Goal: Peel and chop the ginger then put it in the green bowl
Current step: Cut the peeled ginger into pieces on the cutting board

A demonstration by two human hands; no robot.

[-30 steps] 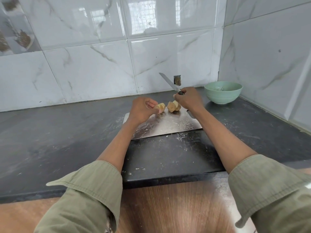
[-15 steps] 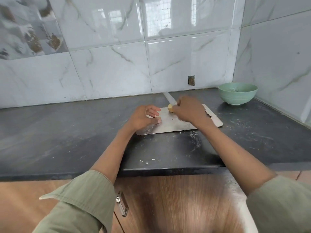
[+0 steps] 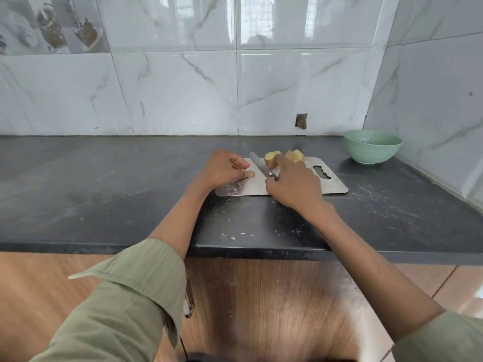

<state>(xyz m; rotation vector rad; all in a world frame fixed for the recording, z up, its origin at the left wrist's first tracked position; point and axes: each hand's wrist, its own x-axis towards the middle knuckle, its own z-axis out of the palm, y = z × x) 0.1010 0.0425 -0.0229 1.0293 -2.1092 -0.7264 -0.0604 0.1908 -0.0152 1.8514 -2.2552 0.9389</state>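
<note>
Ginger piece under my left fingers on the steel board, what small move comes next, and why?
Probably bring the knife down across the small ginger piece. The left hand pins it on the cutting board, the right hand grips the knife beside it, and the green bowl holds no ginger yet.
</note>
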